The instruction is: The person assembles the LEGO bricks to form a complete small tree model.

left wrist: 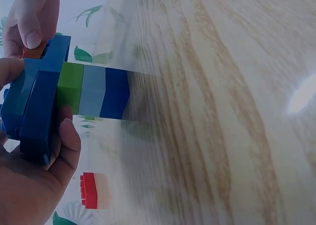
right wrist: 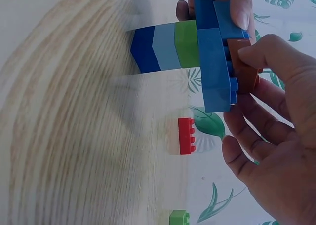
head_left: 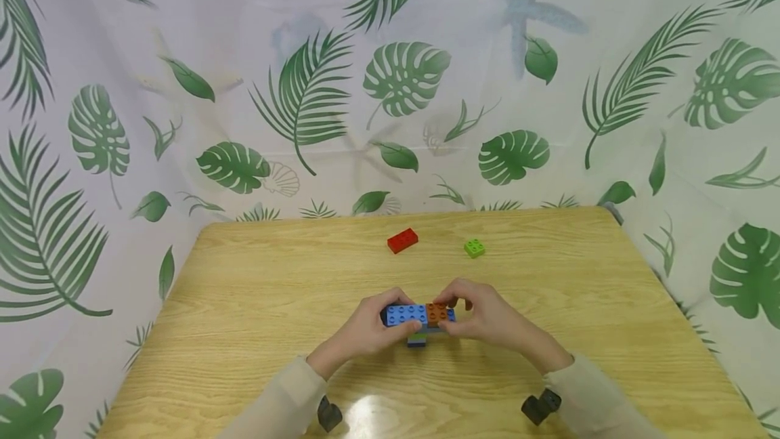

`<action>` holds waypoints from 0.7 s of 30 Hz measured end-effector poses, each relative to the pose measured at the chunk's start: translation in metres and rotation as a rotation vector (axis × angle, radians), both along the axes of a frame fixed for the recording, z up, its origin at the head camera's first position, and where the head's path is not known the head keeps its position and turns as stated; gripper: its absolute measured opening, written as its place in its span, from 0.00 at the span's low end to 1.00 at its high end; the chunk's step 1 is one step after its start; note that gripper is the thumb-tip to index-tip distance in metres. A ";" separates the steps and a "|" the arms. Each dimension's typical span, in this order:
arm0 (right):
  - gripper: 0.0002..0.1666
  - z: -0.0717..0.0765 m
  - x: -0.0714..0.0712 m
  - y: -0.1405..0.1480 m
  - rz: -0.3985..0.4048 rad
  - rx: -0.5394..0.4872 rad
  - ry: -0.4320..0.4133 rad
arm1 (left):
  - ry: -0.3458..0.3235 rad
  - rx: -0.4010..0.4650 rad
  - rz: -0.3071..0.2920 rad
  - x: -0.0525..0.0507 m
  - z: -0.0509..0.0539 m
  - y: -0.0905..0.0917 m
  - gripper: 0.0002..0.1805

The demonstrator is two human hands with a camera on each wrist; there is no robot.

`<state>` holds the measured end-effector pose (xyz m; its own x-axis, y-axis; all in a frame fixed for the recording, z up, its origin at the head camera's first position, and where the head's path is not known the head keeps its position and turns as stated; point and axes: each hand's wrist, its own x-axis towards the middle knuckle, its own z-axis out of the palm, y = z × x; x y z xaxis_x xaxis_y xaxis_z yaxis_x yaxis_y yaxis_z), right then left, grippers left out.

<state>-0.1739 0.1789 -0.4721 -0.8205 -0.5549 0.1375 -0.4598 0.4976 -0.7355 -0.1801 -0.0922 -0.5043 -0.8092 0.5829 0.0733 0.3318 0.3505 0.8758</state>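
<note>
A toy-brick build stands on the table. Its column stacks a dark blue brick [left wrist: 116, 94], a light blue brick [left wrist: 93, 91] and a green brick [left wrist: 70, 87], with wider blue bricks [right wrist: 213, 69] across the top. My left hand [head_left: 373, 324] grips the left part of the upper layer, thumb in front and fingers behind, around the blue eight-stud brick [head_left: 403, 315]. Beside that brick sits an orange-brown brick [head_left: 434, 315], which my right hand [head_left: 490, 317] pinches between thumb and fingers. A few blue studs show at its right.
Farther back on the wooden table [head_left: 274, 276] lie a red brick [head_left: 403, 240] and a small lime-green brick [head_left: 474, 248]. A leaf-patterned cloth [head_left: 341, 208] hangs behind the table. Dark wrist cameras [head_left: 541, 406] sit at both sleeves.
</note>
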 end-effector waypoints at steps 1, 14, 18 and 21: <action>0.16 0.000 0.001 0.000 0.002 -0.005 0.010 | -0.003 0.000 0.001 0.000 0.000 0.000 0.14; 0.15 -0.001 0.000 -0.001 0.060 -0.018 0.132 | -0.005 0.000 -0.004 0.000 0.001 -0.001 0.14; 0.15 -0.001 -0.002 0.000 0.068 0.009 0.112 | -0.009 -0.005 -0.004 0.000 0.002 0.000 0.15; 0.16 -0.002 -0.001 0.001 0.054 0.030 0.096 | 0.001 -0.013 -0.002 0.000 0.002 0.001 0.15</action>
